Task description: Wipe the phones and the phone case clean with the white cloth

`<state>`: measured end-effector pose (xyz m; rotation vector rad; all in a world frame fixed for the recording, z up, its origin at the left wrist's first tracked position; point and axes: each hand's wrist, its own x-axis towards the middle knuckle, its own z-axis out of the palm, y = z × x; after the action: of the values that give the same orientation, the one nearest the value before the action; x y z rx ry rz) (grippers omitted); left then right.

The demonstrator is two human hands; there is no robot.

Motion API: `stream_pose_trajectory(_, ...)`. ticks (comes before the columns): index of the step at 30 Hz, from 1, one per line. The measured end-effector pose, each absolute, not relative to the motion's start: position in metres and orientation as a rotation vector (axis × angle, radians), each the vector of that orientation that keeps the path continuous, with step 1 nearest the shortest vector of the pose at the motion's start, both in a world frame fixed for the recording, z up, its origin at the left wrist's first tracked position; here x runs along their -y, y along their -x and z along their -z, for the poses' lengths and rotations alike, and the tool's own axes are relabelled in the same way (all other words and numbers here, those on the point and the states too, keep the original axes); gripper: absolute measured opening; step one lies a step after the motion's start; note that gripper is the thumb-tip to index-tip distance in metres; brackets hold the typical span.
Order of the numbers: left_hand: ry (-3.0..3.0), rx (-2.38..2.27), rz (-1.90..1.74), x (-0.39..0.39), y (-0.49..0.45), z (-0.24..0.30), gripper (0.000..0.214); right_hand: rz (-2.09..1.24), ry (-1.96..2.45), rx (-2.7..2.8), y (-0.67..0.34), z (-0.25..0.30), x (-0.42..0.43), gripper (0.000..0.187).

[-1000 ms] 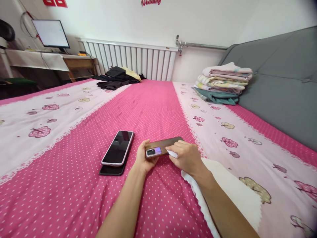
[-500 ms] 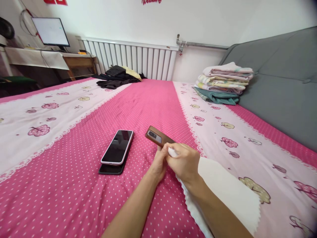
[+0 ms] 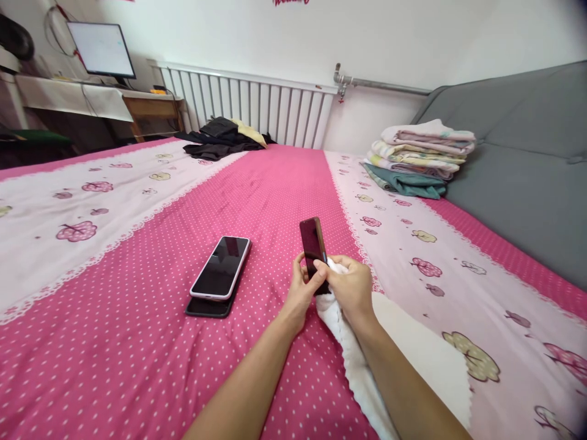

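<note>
My left hand (image 3: 300, 292) grips the lower end of a phone in a brown case (image 3: 312, 243), held nearly upright with its dark screen facing me. My right hand (image 3: 351, 287) is closed on a white cloth (image 3: 394, 348) and presses a fold of it against the phone's lower right edge. The cloth trails back under my right forearm onto the pink bedspread (image 3: 137, 342). To the left, a phone with a pale rim (image 3: 221, 267) lies screen up on top of a black phone (image 3: 208, 307).
A stack of folded cloths (image 3: 419, 156) sits at the far right beside the grey headboard (image 3: 527, 171). Dark clothes (image 3: 220, 139) lie at the bed's far edge before a white radiator (image 3: 247, 107). A desk with a monitor (image 3: 101, 50) stands far left.
The brown-cased phone has been turned over from lying back up and flat to standing on end with its screen toward me. Both hands rose slightly and came together at its lower end.
</note>
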<state>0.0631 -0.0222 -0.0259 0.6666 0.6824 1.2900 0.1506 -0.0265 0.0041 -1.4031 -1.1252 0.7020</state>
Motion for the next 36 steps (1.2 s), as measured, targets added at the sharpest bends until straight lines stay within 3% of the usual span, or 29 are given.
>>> stream_pose_trajectory(8, -0.781, -0.706, -1.326, 0.026, -0.061, 0.019, 0.087, -0.882, 1.342, 0.985, -0.161, -0.007, 0.020, 0.034)
stream_pose_trajectory(14, -0.798, -0.728, -1.271, 0.027, -0.058, 0.014, 0.076, -1.029, 1.252, 1.095, -0.164, -0.009, 0.020, 0.038)
stream_pose_trajectory(22, -0.783, -0.836, -1.285, 0.025, -0.055, 0.015, 0.074, -0.408, 1.398, 1.279, -0.184, -0.017, 0.017, 0.032)
stream_pose_trajectory(36, -0.932, -0.806, -1.193, 0.025, -0.053, 0.015, 0.074, -0.198, 1.285, 1.469, -0.176, -0.023, 0.023, 0.018)
